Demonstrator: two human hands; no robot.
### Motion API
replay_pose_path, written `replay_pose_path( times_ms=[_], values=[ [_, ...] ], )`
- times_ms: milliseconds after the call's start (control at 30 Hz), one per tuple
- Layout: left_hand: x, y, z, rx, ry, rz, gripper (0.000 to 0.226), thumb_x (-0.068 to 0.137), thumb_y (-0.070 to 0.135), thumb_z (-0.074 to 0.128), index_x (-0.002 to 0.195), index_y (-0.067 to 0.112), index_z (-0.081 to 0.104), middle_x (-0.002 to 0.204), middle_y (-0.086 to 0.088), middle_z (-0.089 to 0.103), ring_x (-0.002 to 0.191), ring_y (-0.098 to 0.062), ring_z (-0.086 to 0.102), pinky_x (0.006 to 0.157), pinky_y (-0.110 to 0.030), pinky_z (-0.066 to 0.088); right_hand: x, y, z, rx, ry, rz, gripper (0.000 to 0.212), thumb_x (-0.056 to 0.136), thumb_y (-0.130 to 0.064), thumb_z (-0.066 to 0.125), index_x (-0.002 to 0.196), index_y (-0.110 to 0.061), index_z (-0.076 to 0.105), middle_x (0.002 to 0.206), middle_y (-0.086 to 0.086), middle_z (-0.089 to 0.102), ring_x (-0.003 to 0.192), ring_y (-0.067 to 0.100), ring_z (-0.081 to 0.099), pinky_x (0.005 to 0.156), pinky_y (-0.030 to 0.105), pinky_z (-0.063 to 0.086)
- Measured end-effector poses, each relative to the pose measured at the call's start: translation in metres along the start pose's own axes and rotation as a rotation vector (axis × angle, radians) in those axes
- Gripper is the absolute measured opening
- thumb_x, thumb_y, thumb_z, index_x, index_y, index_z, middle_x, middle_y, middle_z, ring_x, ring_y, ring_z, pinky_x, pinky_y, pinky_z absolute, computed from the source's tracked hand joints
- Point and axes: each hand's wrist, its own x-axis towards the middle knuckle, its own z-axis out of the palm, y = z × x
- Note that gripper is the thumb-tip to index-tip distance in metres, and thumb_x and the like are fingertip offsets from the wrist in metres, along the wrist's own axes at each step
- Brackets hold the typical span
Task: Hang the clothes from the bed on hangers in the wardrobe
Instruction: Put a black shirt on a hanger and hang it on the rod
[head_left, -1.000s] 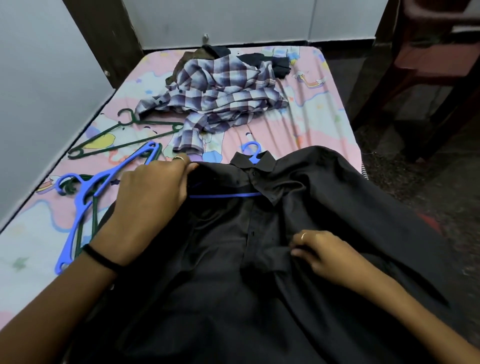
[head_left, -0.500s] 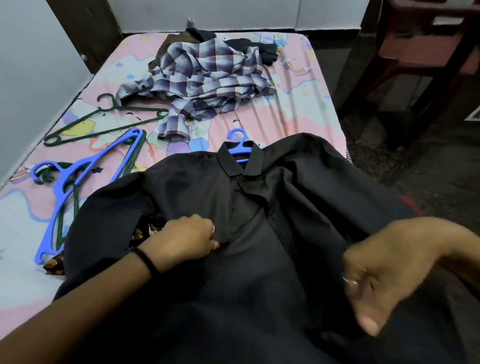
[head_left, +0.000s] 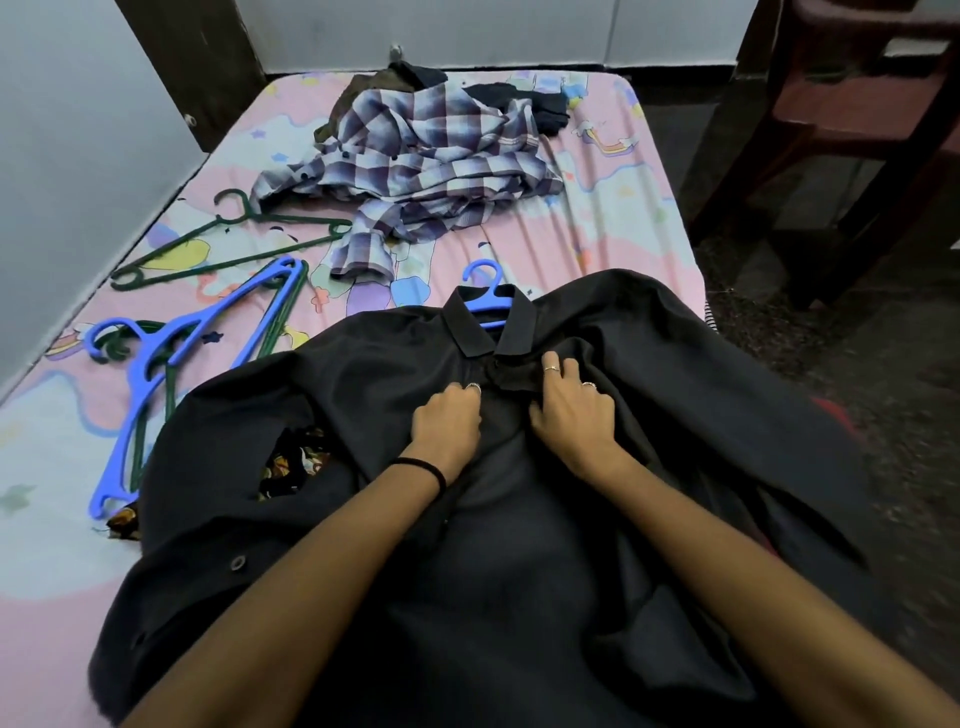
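the black shirt (head_left: 519, 545) lies spread on the near part of the bed (head_left: 613, 223), its right side hanging over the bed edge. the left hand (head_left: 447, 423) and right hand (head_left: 571, 410), close together, pinch its front below the collar. a blue hanger (head_left: 485, 296) sticks out of the collar. spare hangers (head_left: 156, 364) lie by the wall, and a checked shirt (head_left: 415, 166) lies further back.
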Motion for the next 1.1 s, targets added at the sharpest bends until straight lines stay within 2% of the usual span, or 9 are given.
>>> replay_pose_path(
  times_ms=[133, 233, 300, 433, 567, 667, 767, 900, 1100],
  values=[
    [-0.003, -0.007, 0.017, -0.023, 0.065, 0.059, 0.029, 0.099, 0.022, 0.048, 0.125, 0.01, 0.05, 0.121, -0.008, 0.05, 0.108, -0.029, 0.055, 0.073, -0.038, 0.046, 0.005, 0.013, 0.0, 0.034, 0.111, -0.202, 0.027, 0.087, -0.013, 0.055, 0.113, -0.008, 0.058, 0.11, 0.014, 0.05, 0.083, 0.038, 0.056, 0.055, 0.038, 0.041],
    [-0.006, -0.007, 0.024, -0.042, 0.113, 0.077, 0.023, 0.098, 0.015, 0.048, 0.119, 0.008, 0.053, 0.117, -0.007, 0.047, 0.103, -0.026, 0.055, 0.068, -0.036, 0.046, 0.009, 0.014, 0.0, 0.101, 0.188, -0.335, 0.011, 0.076, -0.006, 0.063, 0.086, -0.002, 0.063, 0.098, 0.015, 0.051, 0.079, 0.035, 0.05, 0.068, 0.045, 0.049],
    [-0.008, -0.007, 0.025, -0.054, 0.128, 0.075, 0.021, 0.096, 0.01, 0.051, 0.116, 0.007, 0.054, 0.117, -0.006, 0.046, 0.103, -0.025, 0.053, 0.068, -0.036, 0.046, 0.011, 0.012, -0.002, 0.128, 0.172, -0.347, 0.01, 0.079, -0.006, 0.06, 0.087, 0.0, 0.064, 0.099, 0.014, 0.052, 0.084, 0.034, 0.051, 0.076, 0.045, 0.048],
    [-0.011, -0.012, 0.028, -0.101, 0.127, 0.053, 0.02, 0.094, 0.006, 0.05, 0.114, 0.007, 0.055, 0.116, -0.006, 0.046, 0.102, -0.025, 0.053, 0.069, -0.035, 0.046, 0.011, 0.008, -0.004, 0.297, 0.091, -0.242, 0.02, 0.086, -0.012, 0.054, 0.103, -0.008, 0.065, 0.104, 0.008, 0.063, 0.097, 0.031, 0.059, 0.079, 0.039, 0.051],
    [-0.007, -0.014, 0.024, -0.269, 0.158, -0.011, 0.011, 0.096, 0.011, 0.048, 0.1, 0.01, 0.059, 0.107, -0.004, 0.048, 0.094, -0.026, 0.057, 0.065, -0.034, 0.042, 0.012, 0.005, -0.004, 0.573, -0.006, -0.024, 0.014, 0.085, -0.015, 0.061, 0.095, -0.011, 0.069, 0.086, 0.004, 0.071, 0.085, 0.022, 0.065, 0.075, 0.027, 0.048],
    [-0.007, -0.008, 0.018, -0.394, 0.347, 0.016, 0.007, 0.092, 0.011, 0.056, 0.091, 0.009, 0.063, 0.103, -0.003, 0.047, 0.094, -0.022, 0.052, 0.074, -0.036, 0.049, 0.014, 0.004, -0.007, 0.941, -0.19, 0.159, 0.004, 0.084, -0.016, 0.067, 0.088, -0.015, 0.068, 0.074, -0.001, 0.066, 0.069, 0.011, 0.06, 0.068, 0.026, 0.046],
    [-0.01, 0.002, 0.011, -0.447, 0.538, 0.044, 0.004, 0.089, 0.008, 0.062, 0.088, 0.009, 0.065, 0.102, -0.001, 0.047, 0.092, -0.015, 0.046, 0.077, -0.022, 0.043, 0.012, 0.003, -0.015, 1.278, -0.289, 0.241, 0.012, 0.087, -0.009, 0.065, 0.078, -0.016, 0.061, 0.063, -0.004, 0.051, 0.057, 0.005, 0.048, 0.056, 0.02, 0.043],
    [-0.01, 0.012, 0.003, -0.81, 0.404, -0.081, 0.012, 0.087, 0.007, 0.065, 0.08, 0.016, 0.067, 0.085, 0.004, 0.061, 0.073, -0.005, 0.059, 0.07, -0.009, 0.044, 0.007, 0.002, -0.023, 1.341, -0.324, 0.226, 0.014, 0.088, -0.01, 0.064, 0.076, -0.017, 0.06, 0.061, -0.006, 0.047, 0.057, 0.004, 0.046, 0.057, 0.019, 0.043],
    [-0.015, 0.014, 0.001, -1.243, 0.227, -0.279, 0.018, 0.088, 0.006, 0.065, 0.078, 0.021, 0.068, 0.078, 0.004, 0.07, 0.075, -0.008, 0.064, 0.07, -0.021, 0.051, 0.005, 0.0, -0.024, 1.312, -0.354, 0.21, 0.014, 0.088, -0.01, 0.066, 0.076, -0.017, 0.062, 0.065, -0.005, 0.053, 0.06, 0.006, 0.049, 0.059, 0.019, 0.043]
  ],
)
